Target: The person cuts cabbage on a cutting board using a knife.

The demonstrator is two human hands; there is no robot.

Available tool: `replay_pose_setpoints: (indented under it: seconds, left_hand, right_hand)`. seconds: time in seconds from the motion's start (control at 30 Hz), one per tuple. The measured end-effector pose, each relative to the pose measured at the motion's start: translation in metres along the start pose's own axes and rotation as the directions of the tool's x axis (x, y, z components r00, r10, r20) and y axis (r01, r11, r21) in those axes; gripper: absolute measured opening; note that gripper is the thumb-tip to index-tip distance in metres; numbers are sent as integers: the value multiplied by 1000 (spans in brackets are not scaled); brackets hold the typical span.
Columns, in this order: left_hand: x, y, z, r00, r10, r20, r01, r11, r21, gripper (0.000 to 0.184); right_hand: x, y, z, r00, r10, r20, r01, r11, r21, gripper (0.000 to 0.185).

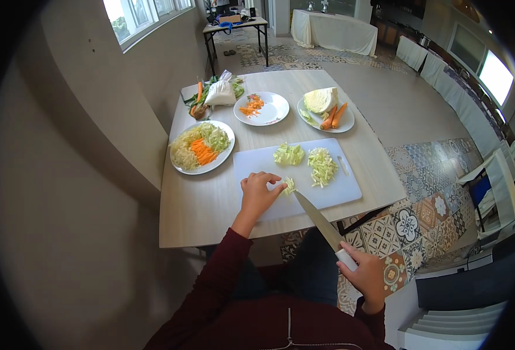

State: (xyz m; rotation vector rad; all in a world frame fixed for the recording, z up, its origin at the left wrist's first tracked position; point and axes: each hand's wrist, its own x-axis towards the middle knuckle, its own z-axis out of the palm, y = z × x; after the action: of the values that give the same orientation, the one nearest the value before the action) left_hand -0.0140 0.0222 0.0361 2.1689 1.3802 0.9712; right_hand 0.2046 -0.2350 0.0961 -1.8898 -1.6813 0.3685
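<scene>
My right hand [362, 271] grips the white handle of a large knife [321, 223]. Its blade points up and left, with the tip at a small heap of cabbage shreds [289, 186] on the white cutting board [251, 169]. My left hand [261, 193] is closed in a pinch, fingertips against the left side of that heap; whether anything is between them is hidden. Farther back on the board sit a stack of cabbage leaf pieces [288, 154] and, to its right, a bigger pile of shredded cabbage [322, 167].
Left of the board stands a plate [229, 153] of shredded vegetables. Behind are a plate [278, 111] with carrot pieces and a plate [350, 125] holding half a cabbage [321, 100] and carrots [334, 117]. A white bag [220, 93] lies among vegetables beside the wall [117, 116].
</scene>
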Motion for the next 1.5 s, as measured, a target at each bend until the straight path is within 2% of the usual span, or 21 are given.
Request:
replay_pose_setpoints:
  seconds: [0.07, 0.17, 0.27, 0.37, 0.5, 0.57, 0.67, 0.83, 1.03, 1.13, 1.23, 1.33, 1.37, 1.47, 1.5]
  left_hand:
    - [-3, 7, 2, 999, 18, 48, -18, 1000, 1, 24]
    - [-4, 11, 4, 999, 52, 8, -52, 996, 76, 27]
    - [-1, -1, 9, 995, 51, -87, -45, 997, 68, 21]
    - [-4, -8, 2, 995, 38, -97, -31, 997, 77, 16]
    - [-16, -29, -5, 993, -36, -116, 43, 997, 61, 11]
    - [-23, -38, -5, 985, -11, -171, 21, 998, 58, 10]
    - [-37, -39, -3, 973, 48, -225, -35, 997, 63, 10]
    - [-48, -32, -4, 972, 91, -219, -76, 994, 78, 11]
    - [-49, -34, -3, 976, 80, -204, -70, 996, 58, 11]
    - [-49, -35, -2, 970, 92, -223, -81, 995, 58, 11]
    - [-49, -36, -2, 974, 84, -212, -74, 996, 53, 10]
    - [-49, -36, -2, 974, 85, -208, -73, 995, 65, 10]
    - [-49, -36, -2, 975, 85, -206, -73, 995, 67, 10]
    - [-49, -35, -2, 976, 81, -203, -69, 995, 66, 11]
    - [-49, -34, -3, 976, 78, -203, -67, 996, 63, 11]
  right_hand:
    - [3, 1, 4, 1000, -15, 9, 15, 1000, 9, 49]
    - [5, -4, 3, 999, -50, 12, 49, 998, 26, 49]
    - [2, -3, -1, 999, 7, 52, -6, 1000, -2, 49]
    - [-1, 1, -1, 999, 32, 29, -34, 998, 56, 49]
    - [2, -11, -5, 982, 109, 157, -143, 963, 227, 45]
    - [6, -19, 1, 970, 103, 219, -179, 916, 360, 42]
    - [17, -32, 18, 943, 87, 323, -223, 883, 413, 39]
    - [24, -40, 51, 984, -12, 180, -53, 933, 356, 35]
    - [30, -48, 62, 992, 46, 120, -75, 964, 253, 35]
    - [32, -37, 66, 999, 34, 27, -42, 938, 343, 34]
    - [35, -32, 52, 983, 165, 78, -181, 926, 330, 35]
    - [37, -4, 53, 966, 250, 68, -255, 871, 419, 36]
    - [38, -8, 43, 923, 354, 152, -384, 826, 412, 36]
    - [41, 2, 39, 909, 372, 187, -402, 672, 622, 36]
    - [43, 3, 31, 898, 357, 256, -436, 651, 622, 39]
